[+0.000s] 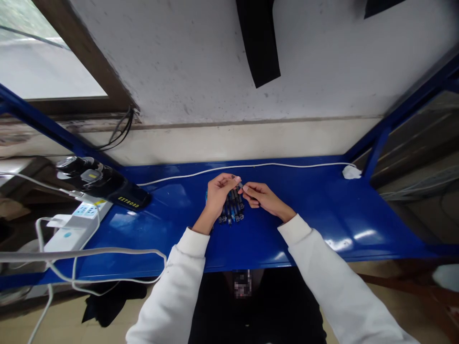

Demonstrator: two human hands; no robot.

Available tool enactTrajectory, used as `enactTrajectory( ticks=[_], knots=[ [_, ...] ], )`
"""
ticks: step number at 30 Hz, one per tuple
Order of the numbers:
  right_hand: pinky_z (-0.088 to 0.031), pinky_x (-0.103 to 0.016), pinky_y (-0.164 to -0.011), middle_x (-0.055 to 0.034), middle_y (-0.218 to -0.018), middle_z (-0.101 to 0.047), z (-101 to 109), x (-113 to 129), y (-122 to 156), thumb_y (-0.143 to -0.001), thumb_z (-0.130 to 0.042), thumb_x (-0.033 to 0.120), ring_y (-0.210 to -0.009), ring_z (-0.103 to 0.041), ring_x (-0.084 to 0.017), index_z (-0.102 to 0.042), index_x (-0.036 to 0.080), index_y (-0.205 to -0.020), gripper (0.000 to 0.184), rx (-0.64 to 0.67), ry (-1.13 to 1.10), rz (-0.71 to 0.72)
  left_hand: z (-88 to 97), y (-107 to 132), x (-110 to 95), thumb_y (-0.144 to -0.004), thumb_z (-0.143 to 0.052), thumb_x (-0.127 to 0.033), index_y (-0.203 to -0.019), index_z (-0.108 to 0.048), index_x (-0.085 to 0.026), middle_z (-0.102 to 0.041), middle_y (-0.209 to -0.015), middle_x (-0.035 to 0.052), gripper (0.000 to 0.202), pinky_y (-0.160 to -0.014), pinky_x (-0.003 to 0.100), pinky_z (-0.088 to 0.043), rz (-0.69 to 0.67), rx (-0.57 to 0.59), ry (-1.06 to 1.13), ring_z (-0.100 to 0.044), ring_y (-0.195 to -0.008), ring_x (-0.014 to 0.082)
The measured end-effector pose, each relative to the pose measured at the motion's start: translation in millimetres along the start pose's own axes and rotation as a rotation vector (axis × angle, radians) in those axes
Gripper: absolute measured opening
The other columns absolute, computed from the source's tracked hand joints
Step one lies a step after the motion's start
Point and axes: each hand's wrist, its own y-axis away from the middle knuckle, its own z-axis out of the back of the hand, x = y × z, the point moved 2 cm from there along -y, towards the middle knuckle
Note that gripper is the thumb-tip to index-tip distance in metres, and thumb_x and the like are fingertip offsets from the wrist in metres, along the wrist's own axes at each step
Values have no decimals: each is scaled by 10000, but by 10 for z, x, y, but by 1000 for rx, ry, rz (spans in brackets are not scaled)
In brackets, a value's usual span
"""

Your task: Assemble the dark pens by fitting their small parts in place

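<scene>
Close together over the middle of the blue shelf are my left hand [218, 193] and my right hand [264, 197], both with fingers pinched. Between their fingertips is a small grey piece [240, 186], perhaps part of a pen; it is too small to make out, and fingers cover much of it. Right below, several slim dark pens [233, 210] with blue parts lie side by side on the shelf, their near ends toward me. My left hand hides part of this bunch.
The blue metal shelf [308, 191] backs onto a wall. At the left are a black bottle [118, 188] and a white power strip [77, 229] with loose cables. A white cable [201, 172] runs along the back to a crumpled white wad [352, 172].
</scene>
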Motion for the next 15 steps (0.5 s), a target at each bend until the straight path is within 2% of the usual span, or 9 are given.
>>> enactTrajectory(
  ticks=[4, 7, 10, 15],
  knots=[
    [-342, -246, -514, 38, -770, -604, -6, 14, -4, -981, -863, 597, -543, -450, -69, -681, 196, -957, 441, -12, 36, 39, -18, 16, -31, -820, -1006, -476, -878, -825, -206, -819, -891, 50, 330, -756, 314, -550, -4, -5, -10, -687, -735, 162],
    [-300, -228, -495, 38, -796, -661, -17, 27, -1, -952, -900, 566, -524, -434, -60, -586, 225, -913, 466, -30, 50, 60, -20, 17, -42, -803, -1020, -470, -855, -801, -210, -779, -816, 25, 344, -746, 311, -549, -4, -23, -5, -672, -712, 159],
    [-234, -221, -474, 58, -765, -626, -28, 33, 2, -961, -890, 564, -503, -360, -52, -583, 234, -931, 452, -47, 57, 37, -2, 2, -32, -808, -1017, -472, -829, -767, -212, -753, -789, 12, 361, -745, 305, -548, -14, -51, 15, -667, -706, 153],
    [-211, -240, -465, 61, -745, -564, -34, 40, 1, -987, -857, 572, -501, -334, -54, -655, 227, -952, 401, -49, 82, 32, 44, -36, 3, -827, -1003, -497, -872, -758, -204, -769, -823, 19, 384, -744, 296, -550, -2, -86, 58, -689, -719, 147]
  ],
)
